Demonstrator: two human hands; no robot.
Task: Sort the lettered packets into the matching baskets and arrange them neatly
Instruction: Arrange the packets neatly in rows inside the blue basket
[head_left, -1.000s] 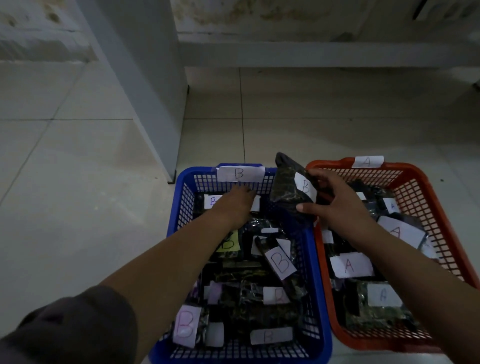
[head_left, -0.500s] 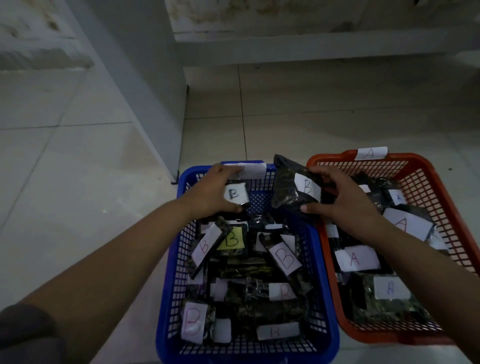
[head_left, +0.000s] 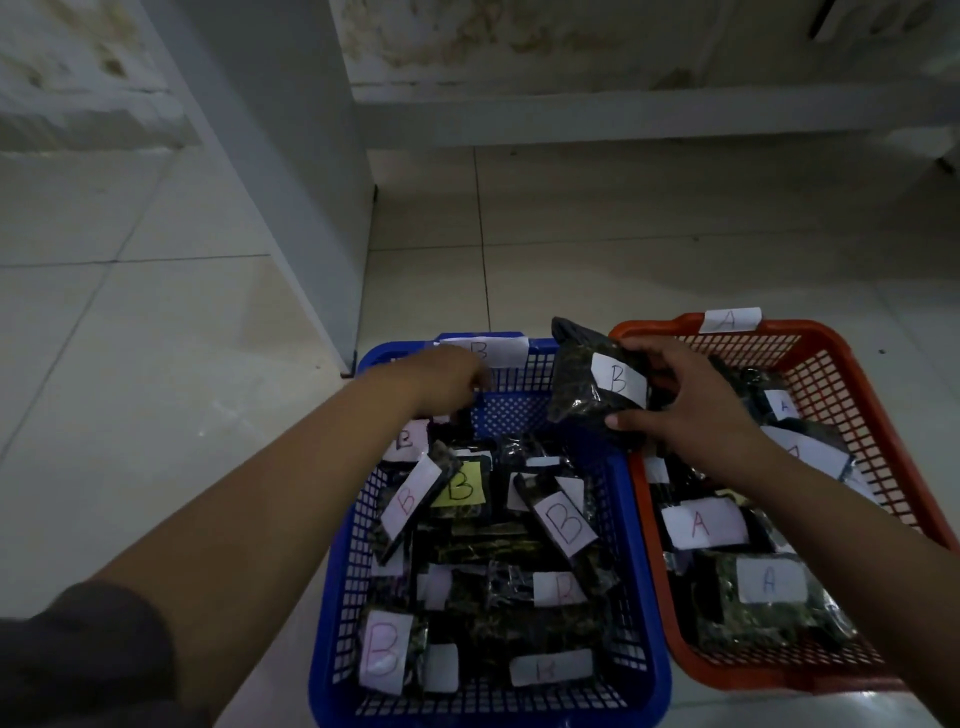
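A blue basket (head_left: 483, 713) tagged B holds several dark packets with B labels. To its right, a red basket (head_left: 823, 332) tagged A holds several dark packets with A labels. My right hand (head_left: 691, 415) grips a dark packet labelled B (head_left: 584, 400) upright over the blue basket's back right corner, beside the red basket's rim. At the blue basket's back left corner my left hand (head_left: 447, 382) is blurred. Its fingers curl down onto a dark B-labelled packet (head_left: 413, 441), whose top the hand hides.
Both baskets stand side by side on a pale tiled floor (head_left: 649, 249). A white pillar corner (head_left: 322, 218) reaches the floor just behind the blue basket's left corner. A low wall ledge (head_left: 623, 119) runs along the back.
My left hand lifted a B packet from the blue basket's back, then carried it left and down into the back left corner. My right hand has held its B packet almost still.
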